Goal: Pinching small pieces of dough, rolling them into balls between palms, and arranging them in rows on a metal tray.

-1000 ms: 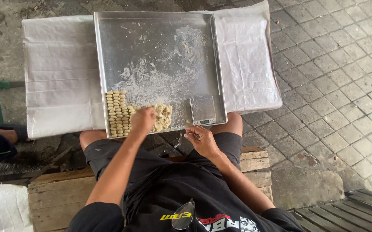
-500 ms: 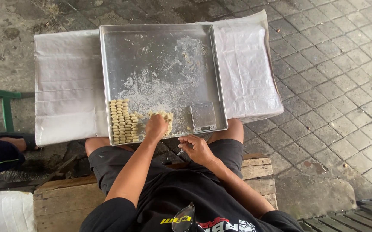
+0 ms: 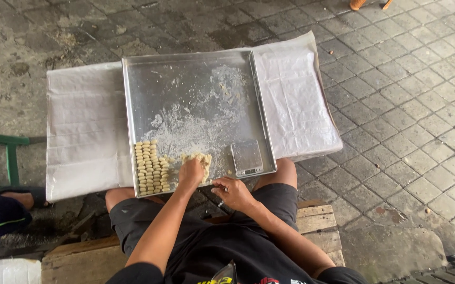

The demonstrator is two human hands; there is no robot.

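Left hand (image 3: 190, 172) closed on dough lump (image 3: 200, 159) in tray (image 3: 133, 105), beside approx. four rows of pieces (image 3: 151, 167). Right hand (image 3: 234, 192) pinches small tool at tray edge. Most of tray unfilled.

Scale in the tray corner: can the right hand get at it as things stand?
Probably yes. The right hand sits at the tray's near edge, just below the scale, with nothing between them. It seems to hold a small tool, though, so its fingers may not be free.
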